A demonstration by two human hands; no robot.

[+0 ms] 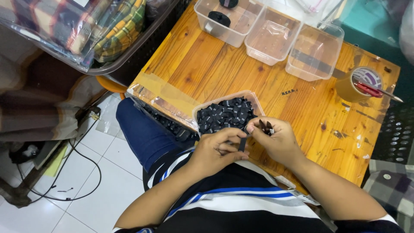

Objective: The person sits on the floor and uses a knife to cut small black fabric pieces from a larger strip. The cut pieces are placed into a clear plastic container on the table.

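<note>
A clear plastic tub (pixel 255 98) full of small black fabric labels (pixel 224 114) stands at the near edge of a wooden table (pixel 224 64). My left hand (pixel 215 151) and my right hand (pixel 276 140) meet just in front of the tub. Between them they pinch one black label (pixel 242 142). My right hand also holds a small bunch of labels (pixel 265 126) against its fingers.
Three clear tubs (pixel 269 39) stand at the table's far side, the left one with black round items. A roll of brown tape (pixel 358 84) with red-handled scissors on it sits at the right. A basket of plaid cloth (pixel 86 30) is at the left.
</note>
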